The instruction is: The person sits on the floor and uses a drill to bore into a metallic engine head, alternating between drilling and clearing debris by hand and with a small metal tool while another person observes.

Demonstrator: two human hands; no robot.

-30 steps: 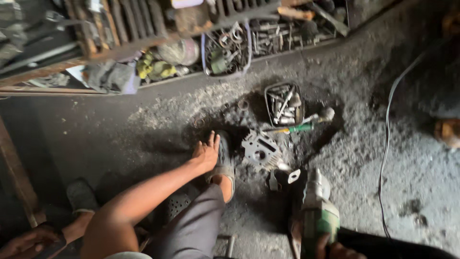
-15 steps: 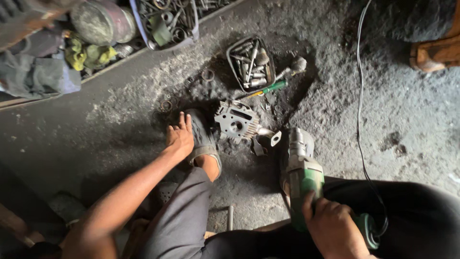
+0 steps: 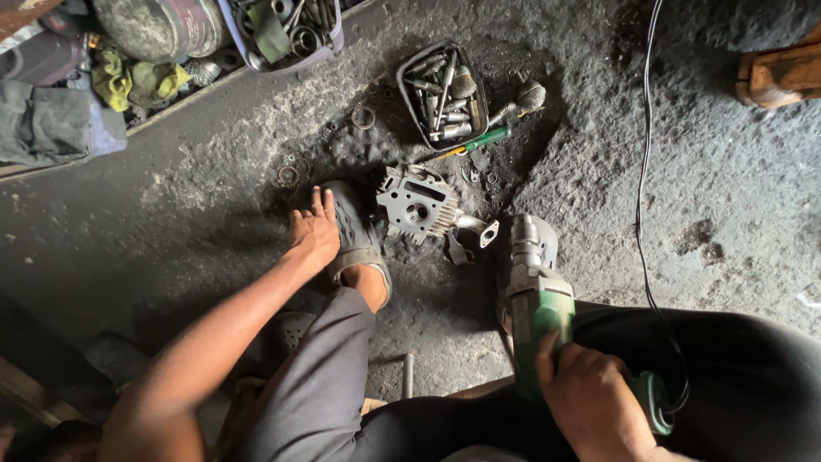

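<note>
My right hand (image 3: 590, 395) grips the green power tool (image 3: 540, 310), nose toward the floor, ready. Left hand (image 3: 312, 233) lies open, flat against my sandal (image 3: 355, 235), bracing. Just beyond, between both hands, 1 finned engine head (image 3: 416, 203); farther, a socket tray (image 3: 443, 94).

My right hand (image 3: 590, 398) grips a power tool (image 3: 540, 299) with a matt green plastic body and a dull grey metal head. My left hand (image 3: 312, 233) rests on a rough, dusty concrete floor (image 3: 214, 197), beside my grey rubbery shoe (image 3: 355, 231). Just right of it lies a cast metal engine part (image 3: 416, 204), matt and grimy. Farther off, a dark tray (image 3: 443, 94) holds greasy steel bits; far left lie crumpled cloth rags (image 3: 137, 81).
</note>
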